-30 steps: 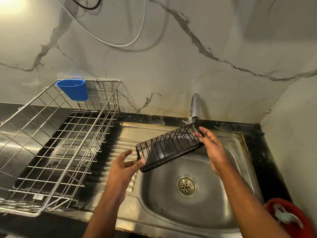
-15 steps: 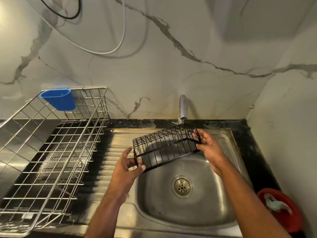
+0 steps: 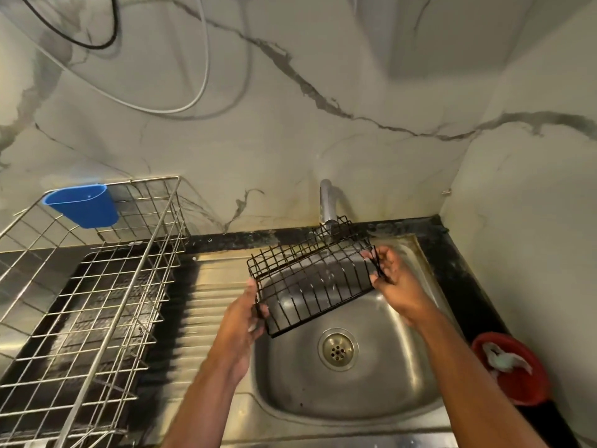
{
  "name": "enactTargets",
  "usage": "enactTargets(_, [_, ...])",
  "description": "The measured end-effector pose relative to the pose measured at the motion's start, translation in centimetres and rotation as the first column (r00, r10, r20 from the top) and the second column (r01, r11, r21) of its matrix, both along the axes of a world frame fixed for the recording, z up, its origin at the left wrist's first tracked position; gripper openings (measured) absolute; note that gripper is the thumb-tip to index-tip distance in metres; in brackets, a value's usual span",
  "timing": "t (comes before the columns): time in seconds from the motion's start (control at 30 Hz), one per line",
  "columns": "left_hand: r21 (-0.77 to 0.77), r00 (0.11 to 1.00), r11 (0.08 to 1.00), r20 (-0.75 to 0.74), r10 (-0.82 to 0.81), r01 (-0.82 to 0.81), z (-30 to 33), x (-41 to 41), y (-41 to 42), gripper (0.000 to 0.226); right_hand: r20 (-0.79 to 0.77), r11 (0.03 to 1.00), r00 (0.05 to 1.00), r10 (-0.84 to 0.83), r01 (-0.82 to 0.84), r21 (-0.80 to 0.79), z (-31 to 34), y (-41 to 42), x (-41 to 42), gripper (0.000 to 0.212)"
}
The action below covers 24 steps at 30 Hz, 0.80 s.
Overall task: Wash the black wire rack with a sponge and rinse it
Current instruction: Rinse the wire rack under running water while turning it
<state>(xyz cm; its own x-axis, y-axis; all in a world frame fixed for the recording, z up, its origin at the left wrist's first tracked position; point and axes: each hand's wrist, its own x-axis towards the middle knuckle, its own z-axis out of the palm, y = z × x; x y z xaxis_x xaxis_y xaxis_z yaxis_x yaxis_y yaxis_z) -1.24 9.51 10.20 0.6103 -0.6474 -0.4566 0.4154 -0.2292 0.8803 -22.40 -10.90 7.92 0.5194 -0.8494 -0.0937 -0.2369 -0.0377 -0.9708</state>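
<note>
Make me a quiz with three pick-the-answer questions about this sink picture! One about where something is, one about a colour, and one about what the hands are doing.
1. Where is the black wire rack?
A. Inside the big silver basket
B. Held over the sink, under the tap
C. Lying on the floor

2. What colour is the cup hanging on the silver basket?
A. Blue
B. Yellow
C. Green

3. How is the rack being held?
A. By no hands at all
B. By one hand only
C. By both hands, one at each end

Answers:
1. B, the rack hangs above the steel bowl with the tap just behind it.
2. A, the cup on the basket's back corner is bright blue.
3. C, the left hand grips the near left end and the right hand grips the right end.
</note>
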Motion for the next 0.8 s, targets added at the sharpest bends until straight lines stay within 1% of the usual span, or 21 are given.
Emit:
enactTargets(0.07, [0.047, 0.999, 0.998, 0.019, 0.029, -0.030, -0.5, 0.4, -0.6, 0.046, -0.014, 0.998, 0.998, 0.057, -0.057, -0.014, 0.9, 0.6, -0.8, 0.052])
enactTargets(0.13, [0.043, 0.998, 0.998, 0.023, 0.052, -0.053, -1.0, 0.8, -1.2, 0.047, -0.052, 0.993, 0.992, 0.115, -0.117, -0.037, 1.4, 0.8, -1.8, 0.045])
enactTargets(0.23, [-0.001, 1.000, 1.000, 0.016, 0.008, -0.008, -1.6, 1.3, -1.6, 0.048, -0.179, 0.974, 0.959, 0.221, -0.225, -0.002, 1.5, 1.3, -3.2, 0.044])
enactTargets(0.27, [0.001, 0.999, 1.000, 0.029, -0.014, 0.014, -1.7, 1.4, -1.6, 0.045, -0.220, 0.975, 0.950, 0.220, -0.218, 0.035, 1.3, 1.5, -3.5, 0.044])
enactTargets(0.3, [-0.002, 0.999, 0.999, 0.034, -0.039, 0.039, -1.7, 1.4, -1.7, 0.041, -0.245, 0.981, 0.950, 0.191, -0.179, 0.071, 0.9, 1.6, -3.5, 0.042])
enactTargets(0.37, [-0.023, 0.993, 0.994, 0.055, -0.108, 0.110, -1.8, 1.3, -1.9, 0.036, -0.226, 0.989, 0.971, 0.083, -0.053, 0.137, 0.4, 1.9, -3.3, 0.040])
enactTargets(0.4, [-0.032, 0.988, 0.990, 0.081, -0.135, 0.138, -2.1, 1.1, -1.9, 0.038, -0.184, 0.984, 0.982, 0.030, 0.004, 0.179, 0.2, 1.9, -3.0, 0.038])
enactTargets(0.47, [-0.024, 0.978, 0.987, 0.142, -0.154, 0.159, -2.5, 0.7, -2.0, 0.048, -0.067, 0.961, 0.995, -0.070, 0.085, 0.263, -0.3, 1.9, -2.5, 0.027])
enactTargets(0.53, [0.001, 0.962, 0.984, 0.213, -0.174, 0.178, -2.8, 0.2, -2.0, 0.054, -0.007, 0.935, 0.986, -0.169, 0.163, 0.314, -0.4, 2.0, -1.8, 0.020])
enactTargets(0.67, [0.063, 0.875, 0.972, 0.425, -0.232, 0.227, -3.0, 0.1, -2.2, 0.055, -0.016, 0.896, 0.957, -0.289, 0.277, 0.346, -0.8, 2.5, -0.4, 0.029])
enactTargets(0.8, [0.178, 0.736, 0.968, 0.629, -0.249, 0.176, -3.1, 0.1, -2.9, 0.055, 0.008, 0.856, 0.941, -0.340, 0.306, 0.417, -1.5, 2.5, 0.0, 0.043])
